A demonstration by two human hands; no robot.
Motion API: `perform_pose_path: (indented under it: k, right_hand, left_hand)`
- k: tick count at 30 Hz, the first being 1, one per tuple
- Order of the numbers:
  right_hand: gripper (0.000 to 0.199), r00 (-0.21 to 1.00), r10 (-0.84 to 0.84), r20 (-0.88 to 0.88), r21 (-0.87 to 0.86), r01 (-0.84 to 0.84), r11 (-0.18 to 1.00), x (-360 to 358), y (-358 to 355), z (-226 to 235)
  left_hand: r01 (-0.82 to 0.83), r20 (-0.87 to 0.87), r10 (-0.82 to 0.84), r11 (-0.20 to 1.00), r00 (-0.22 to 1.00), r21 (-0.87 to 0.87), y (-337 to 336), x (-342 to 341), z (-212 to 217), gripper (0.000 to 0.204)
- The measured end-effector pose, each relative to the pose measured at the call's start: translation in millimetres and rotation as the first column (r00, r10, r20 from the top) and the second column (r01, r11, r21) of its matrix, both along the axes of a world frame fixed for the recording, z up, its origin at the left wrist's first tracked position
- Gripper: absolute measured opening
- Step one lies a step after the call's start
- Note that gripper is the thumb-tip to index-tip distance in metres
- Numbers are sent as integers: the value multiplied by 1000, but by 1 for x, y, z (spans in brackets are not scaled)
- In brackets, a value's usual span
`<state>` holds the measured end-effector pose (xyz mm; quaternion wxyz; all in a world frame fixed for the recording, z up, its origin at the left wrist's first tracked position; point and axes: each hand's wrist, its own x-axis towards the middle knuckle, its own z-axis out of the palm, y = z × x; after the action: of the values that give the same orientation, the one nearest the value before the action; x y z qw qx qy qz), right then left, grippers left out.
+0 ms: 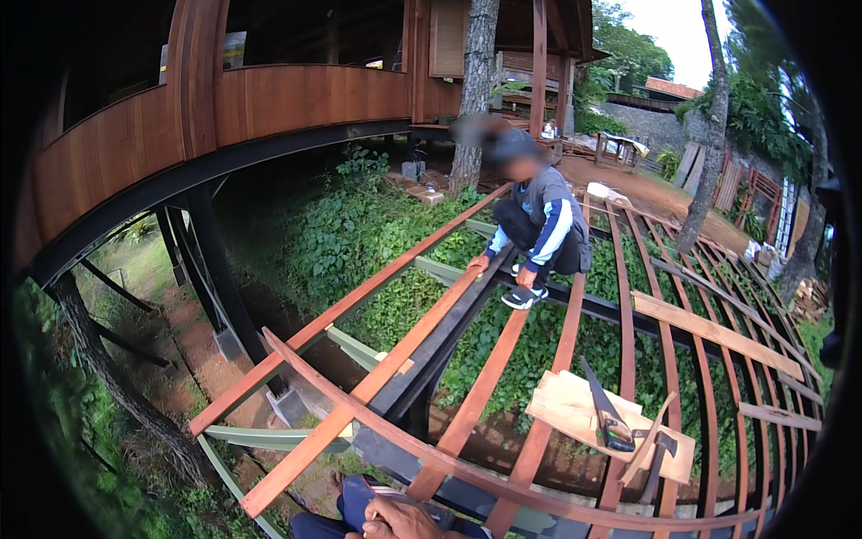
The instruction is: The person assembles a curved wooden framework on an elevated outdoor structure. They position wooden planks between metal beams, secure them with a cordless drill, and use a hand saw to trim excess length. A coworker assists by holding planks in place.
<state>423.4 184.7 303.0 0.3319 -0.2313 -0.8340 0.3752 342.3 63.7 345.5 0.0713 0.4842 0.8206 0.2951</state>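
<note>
At the lower edge my right hand [402, 518] rests close to my dark-trousered knee, its fingers curled together. Something small and pale may sit between the fingertips, too small to name. My left hand does not show clearly. Just beyond my knee runs a curved reddish wooden beam [395, 422], lying across several long wooden joists. One loose-ended joist [305, 458] passes under it at the left. Further off, a co-worker [543, 216] squats on the frame, one hand on the far end of that joist and the other hand low by a shoe.
On a pale board [566, 409] to the right lie a handsaw [606, 413] and a hatchet-like tool [660, 445] with a wooden handle. Loose planks [718, 332] cross the joists. Gaps between joists drop to plants [337, 242] and soil. Tree trunks [470, 117] and a wood-clad building [296, 94] stand beyond.
</note>
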Motion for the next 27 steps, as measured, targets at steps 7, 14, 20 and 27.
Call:
perform_pose_path:
  k: [7,14,20,27]
  right_hand:
    - [19,985,67,-158,-118,-86,989,-24,-7,9]
    - [28,992,61,-107,-131,-75,989,-25,4,22]
    - [25,986,137,-97,-121,-149,981,-30,15,-10]
    - [19,988,154,-21,-10,-154,988,-37,29,-52]
  left_hand:
    - [-65,-72,68,997,995,37,-15,0,-2,24]
    - [-38,-115,51,994,992,107,-2,12,6,31]
    - [-9,-72,21,988,997,156,5,9,-7,32]
    - [-37,-102,42,998,994,57,12,-2,-20,35]
